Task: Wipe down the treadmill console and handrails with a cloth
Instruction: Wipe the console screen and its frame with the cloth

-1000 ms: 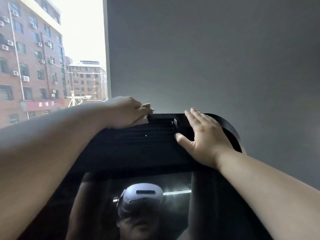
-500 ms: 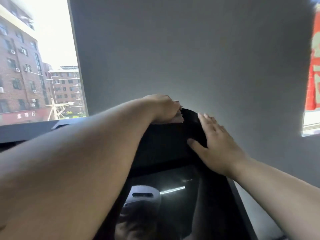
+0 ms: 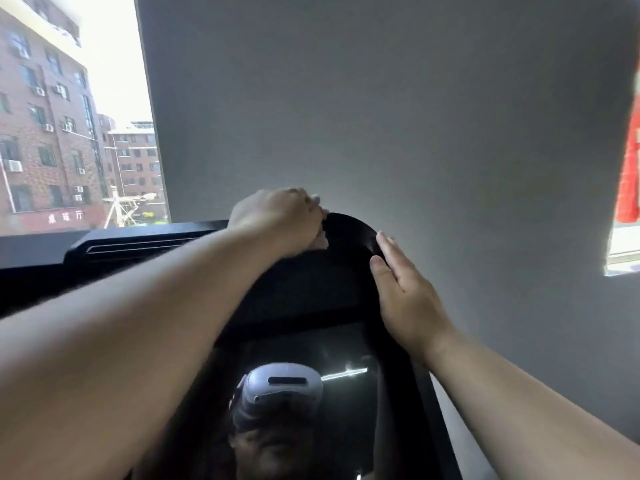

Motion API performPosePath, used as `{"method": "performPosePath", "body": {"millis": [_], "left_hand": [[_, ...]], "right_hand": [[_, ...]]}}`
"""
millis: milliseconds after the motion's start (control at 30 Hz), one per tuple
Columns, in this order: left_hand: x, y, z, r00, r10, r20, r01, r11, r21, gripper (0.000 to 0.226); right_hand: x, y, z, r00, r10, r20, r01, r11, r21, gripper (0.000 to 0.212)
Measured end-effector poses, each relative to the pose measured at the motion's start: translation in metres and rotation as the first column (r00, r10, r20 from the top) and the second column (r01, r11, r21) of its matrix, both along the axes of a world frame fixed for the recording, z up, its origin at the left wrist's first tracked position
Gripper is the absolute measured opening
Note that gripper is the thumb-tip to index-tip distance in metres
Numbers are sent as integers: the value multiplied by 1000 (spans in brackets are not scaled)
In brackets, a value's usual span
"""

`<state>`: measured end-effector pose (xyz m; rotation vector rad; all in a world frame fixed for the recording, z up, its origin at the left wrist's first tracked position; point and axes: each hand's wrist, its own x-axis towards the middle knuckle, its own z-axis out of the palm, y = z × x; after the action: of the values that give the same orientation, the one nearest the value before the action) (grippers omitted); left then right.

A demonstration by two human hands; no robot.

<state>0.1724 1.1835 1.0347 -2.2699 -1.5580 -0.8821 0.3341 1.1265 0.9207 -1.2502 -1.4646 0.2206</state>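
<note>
While the left hand (image 3: 277,221) curls over the top rim of the black treadmill console (image 3: 304,289), its fingers are bunched tight on a small pale cloth (image 3: 320,241) — only a scrap of the fabric shows, at the lower edge of the fist and again at the knuckles. Fist and cloth press on the rounded upper right corner of the console's housing, near the top middle of the view. The right hand (image 3: 405,299) lies flat against the right edge of the same housing, fingers straight and close together, thumb laid on the front face, grasping nothing. Both bare forearms reach up from the lower corners of the view. Below the hands, the glossy dark screen (image 3: 346,403) mirrors a person wearing a pale head-mounted camera (image 3: 282,388) and a bright ceiling light strip. A plain grey wall (image 3: 381,116) rises behind the console. To the left, a window (image 3: 69,133) looks out on brick apartment blocks under a white sky, with a black ledge (image 3: 138,242) running along its sill — at the far right edge, a red banner (image 3: 630,168) hangs by a second bright opening. No handrail can be made out.
</note>
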Motion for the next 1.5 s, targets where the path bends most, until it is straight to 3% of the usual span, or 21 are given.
{"method": "performPosePath", "body": {"millis": [67,133,167,233,267,333,433,500,567,600,667,800,867,933,1033,1133,1333,1400,1500], "left_hand": [[39,-11,-1,964,-228,139,240,967,-84,33],[61,-27,4,802,-407,438,524,830,-189,43],[68,-34,6,721,-442,534,594,790,-148,36],[78,-44,10,620,-502,603,640,769,-18,15],[81,-49,10,539,-513,668,684,729,8,20],[81,-56,8,484,-458,745,728,683,-53,39],[70,-61,-10,550,-400,733,734,651,-195,46],[62,-62,-33,661,-430,615,663,718,-212,36],[53,-65,-55,868,-445,222,479,867,-136,27],[48,-68,-65,913,-409,14,409,911,-53,32],[42,-74,-82,925,-344,-161,357,932,59,44],[32,-78,-100,937,-280,-208,311,941,133,51],[26,-80,-106,948,-258,-188,285,950,132,52],[19,-83,-110,959,-233,-164,254,960,118,53],[13,-88,-119,964,-208,-164,226,969,101,53],[15,-98,-134,968,-202,-150,217,971,97,52],[37,-140,-182,964,-249,-89,253,967,35,53],[44,-156,-198,972,-233,-41,233,972,6,56],[49,-174,-216,975,-221,-27,221,975,-8,56]], "right_hand": [[7,-11,10,958,48,-282,-37,998,46,32],[12,-22,29,827,152,-542,-124,988,89,28],[14,-26,40,715,272,-644,-235,961,144,27],[15,-33,60,462,488,-741,-432,853,292,27],[14,-34,69,380,549,-744,-485,803,345,27],[13,-37,77,326,596,-734,-512,764,393,25],[21,-38,61,402,478,-781,-378,864,334,31],[27,-41,41,539,262,-800,-183,964,193,34],[28,-40,19,780,-50,-624,75,997,14,32],[26,-39,10,852,-164,-497,170,985,-33,31],[19,-33,0,913,-259,-316,241,966,-97,29],[12,-13,7,925,-263,-272,211,955,-208,45],[9,-4,14,935,-250,-250,211,962,-175,37],[11,5,16,935,-173,-308,136,981,-136,33],[14,6,2,892,-115,-437,-17,958,-288,32],[18,-11,-30,879,-133,-458,-31,942,-334,37],[24,-96,-119,951,-193,-240,62,884,-463,39],[27,-111,-126,919,-137,-370,-73,863,-500,43],[30,-108,-106,795,-42,-606,-278,861,-425,49]]}}
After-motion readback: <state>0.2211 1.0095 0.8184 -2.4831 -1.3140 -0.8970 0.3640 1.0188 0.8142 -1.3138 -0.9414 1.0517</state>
